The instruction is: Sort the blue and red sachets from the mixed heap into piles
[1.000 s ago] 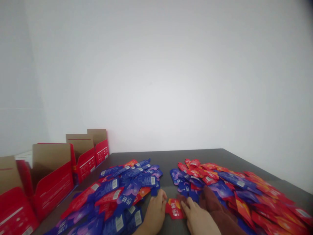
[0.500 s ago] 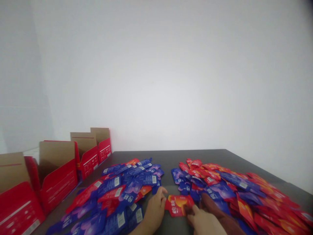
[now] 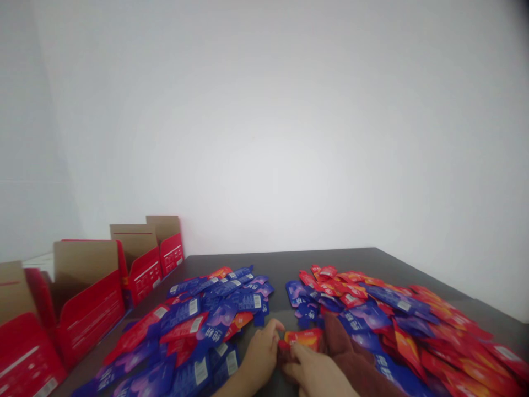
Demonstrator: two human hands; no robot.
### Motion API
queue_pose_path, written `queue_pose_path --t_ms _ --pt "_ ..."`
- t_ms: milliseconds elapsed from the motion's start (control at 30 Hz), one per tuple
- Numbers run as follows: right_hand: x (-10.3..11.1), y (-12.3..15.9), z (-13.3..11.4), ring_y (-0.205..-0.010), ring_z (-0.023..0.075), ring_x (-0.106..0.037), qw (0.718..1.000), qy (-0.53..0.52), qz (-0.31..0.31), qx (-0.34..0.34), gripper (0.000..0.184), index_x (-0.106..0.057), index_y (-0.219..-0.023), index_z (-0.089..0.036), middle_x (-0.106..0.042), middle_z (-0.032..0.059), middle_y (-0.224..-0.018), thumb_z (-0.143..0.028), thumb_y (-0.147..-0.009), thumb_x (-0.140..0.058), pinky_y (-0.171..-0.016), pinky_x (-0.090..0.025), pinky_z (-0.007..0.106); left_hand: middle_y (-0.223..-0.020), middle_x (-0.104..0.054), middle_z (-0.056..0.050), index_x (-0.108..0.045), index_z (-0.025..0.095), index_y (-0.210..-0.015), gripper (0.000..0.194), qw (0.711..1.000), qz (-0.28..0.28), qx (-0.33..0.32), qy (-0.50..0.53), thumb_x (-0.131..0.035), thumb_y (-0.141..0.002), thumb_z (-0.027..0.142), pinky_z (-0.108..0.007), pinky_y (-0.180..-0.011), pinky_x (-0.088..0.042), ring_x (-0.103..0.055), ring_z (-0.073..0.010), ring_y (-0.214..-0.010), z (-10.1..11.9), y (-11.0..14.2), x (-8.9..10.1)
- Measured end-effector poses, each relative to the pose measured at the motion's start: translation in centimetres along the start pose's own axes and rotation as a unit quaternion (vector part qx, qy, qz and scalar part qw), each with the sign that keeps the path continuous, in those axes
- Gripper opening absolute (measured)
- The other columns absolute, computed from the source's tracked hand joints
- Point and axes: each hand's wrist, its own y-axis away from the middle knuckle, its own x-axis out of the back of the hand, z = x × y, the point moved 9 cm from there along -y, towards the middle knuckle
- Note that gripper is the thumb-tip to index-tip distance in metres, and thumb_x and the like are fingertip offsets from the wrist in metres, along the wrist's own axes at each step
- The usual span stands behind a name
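Note:
A red and orange sachet (image 3: 308, 337) lies on the dark table between my hands, partly covered by my right hand. My left hand (image 3: 262, 353) is at the sachet's left end with curled fingers closed on that edge; the contact is partly hidden. My right hand (image 3: 316, 369) rests over the sachet, its fingers closed on a brown cloth (image 3: 351, 358). Part of the cloth shows under the fingertips against the sachet, and the rest bunches out to the right.
Left of my hands spreads a pile of blue and red sachets (image 3: 215, 320). A second mixed pile (image 3: 367, 314) is on the right. Several open red cardboard boxes (image 3: 91, 292) stand along the left edge of the dark table (image 3: 276, 264). A white wall (image 3: 264, 138) rises behind.
My right hand has slid left across the sachet with the brown cloth, covering more of its face. My left hand stays nearly in place. The view has shifted slightly.

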Motion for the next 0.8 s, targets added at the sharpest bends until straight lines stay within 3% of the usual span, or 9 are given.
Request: queue_pose_path --t_ms 167,267,367,467,567,667,800 --pt "2.6 1.2 3.8 -0.090 0.0189 -0.066 0.990 -0.008 0.087 -0.114 0.045 -0.070 -0.100 -0.028 -0.065 0.0054 -0.108 -0.006 -0.075 -0.040 -0.080 -0.046 0.027 -0.094 -0.066 -0.001 -0.055 0.024 -0.109 0.033 0.999 -0.003 -0.002 -0.034 -0.031 -0.091 0.011 -0.026 -0.078 -0.040 -0.060 -0.0192 -0.092 0.9 0.3 0.2" --pt "3.6 1.5 6.4 -0.091 0.0195 -0.064 0.979 0.019 0.138 -0.152 0.045 -0.068 -0.108 -0.028 -0.064 0.0062 -0.110 -0.008 -0.078 -0.040 -0.084 -0.045 0.029 -0.094 -0.066 -0.002 -0.052 0.023 -0.115 0.035 0.999 0.013 -0.004 -0.035 -0.028 -0.094 0.010 -0.025 -0.078 -0.041 -0.061 -0.0180 -0.090 1.5 0.2 1.8" --pt "3.5 1.7 9.2 -0.085 0.0186 -0.064 0.969 0.039 0.157 -0.188 0.045 -0.065 -0.113 -0.031 -0.063 0.0056 -0.111 -0.011 -0.080 -0.043 -0.079 -0.046 0.028 -0.111 -0.064 -0.006 -0.052 0.022 -0.119 0.034 0.993 0.025 -0.059 -0.097 -0.031 -0.095 0.011 -0.029 -0.087 -0.039 -0.057 -0.0201 -0.103 3.3 0.5 3.8" --pt "3.2 1.7 10.8 -0.076 0.0175 -0.064 0.966 0.042 0.152 -0.204 0.044 -0.064 -0.115 -0.028 -0.061 0.0068 -0.109 -0.011 -0.080 -0.043 -0.071 -0.046 0.027 -0.116 -0.061 -0.007 -0.056 0.023 -0.115 0.030 0.974 -0.018 -0.142 -0.177 -0.036 -0.095 0.013 -0.033 -0.090 -0.036 -0.052 -0.0238 -0.108 5.5 1.5 4.3" --pt "4.1 1.9 11.1 -0.076 0.0174 -0.064 0.960 0.048 0.167 -0.221 0.050 -0.056 -0.127 -0.024 -0.058 0.0099 -0.114 -0.010 -0.081 -0.042 -0.067 -0.045 0.026 -0.109 -0.063 -0.007 -0.058 0.025 -0.109 0.026 0.947 -0.084 -0.236 -0.203 -0.036 -0.099 0.018 -0.035 -0.091 -0.033 -0.052 -0.0233 -0.102 7.6 3.3 3.4" --pt "4.9 1.8 9.6 -0.083 0.0171 -0.065 0.967 0.052 0.163 -0.190 0.056 -0.052 -0.133 -0.021 -0.056 0.0113 -0.119 -0.005 -0.081 -0.038 -0.073 -0.045 0.025 -0.104 -0.063 -0.007 -0.060 0.025 -0.102 0.024 0.921 -0.127 -0.301 -0.211 -0.036 -0.100 0.020 -0.035 -0.092 -0.030 -0.052 -0.0227 -0.103 9.0 4.6 2.3" --pt "3.6 1.6 6.8 -0.088 0.0172 -0.065 0.990 0.020 0.096 -0.106 0.049 -0.064 -0.116 -0.022 -0.061 0.0078 -0.111 -0.004 -0.078 -0.040 -0.079 -0.044 0.025 -0.099 -0.063 -0.005 -0.059 0.024 -0.088 0.017 0.920 -0.146 -0.301 -0.204 -0.045 -0.091 0.014 -0.035 -0.092 -0.030 -0.052 -0.0219 -0.101 8.6 4.5 1.2"
